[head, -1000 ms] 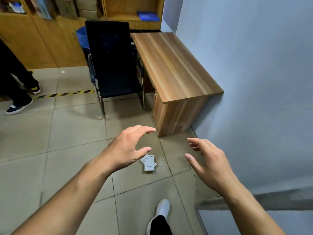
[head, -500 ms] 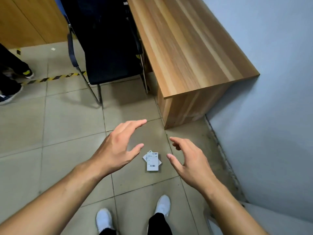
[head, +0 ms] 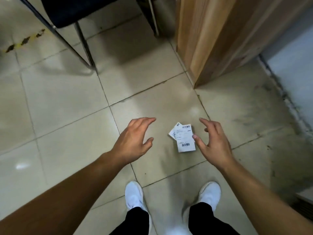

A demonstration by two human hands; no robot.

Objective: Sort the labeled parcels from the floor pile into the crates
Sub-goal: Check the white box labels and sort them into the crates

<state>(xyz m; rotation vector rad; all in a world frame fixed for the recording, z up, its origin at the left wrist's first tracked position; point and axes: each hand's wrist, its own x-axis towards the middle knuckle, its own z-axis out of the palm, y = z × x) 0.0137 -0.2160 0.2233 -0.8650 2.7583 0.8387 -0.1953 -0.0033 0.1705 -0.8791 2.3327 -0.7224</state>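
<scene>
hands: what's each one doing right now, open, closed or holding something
Left hand: open, holding nothing, beside the labeled parcels.
Right hand: open, holding nothing; whether its thumb touches them cannot be told.

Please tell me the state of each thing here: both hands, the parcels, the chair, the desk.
Left hand: open, fingers spread, holding nothing.
Right hand: open, holding nothing; thumb at the upper parcel's edge, contact unclear.
Parcels: two, flat on the floor, labels up, one partly over the other.
Chair: upright on the floor.
Desk: upright, right of the chair.
</scene>
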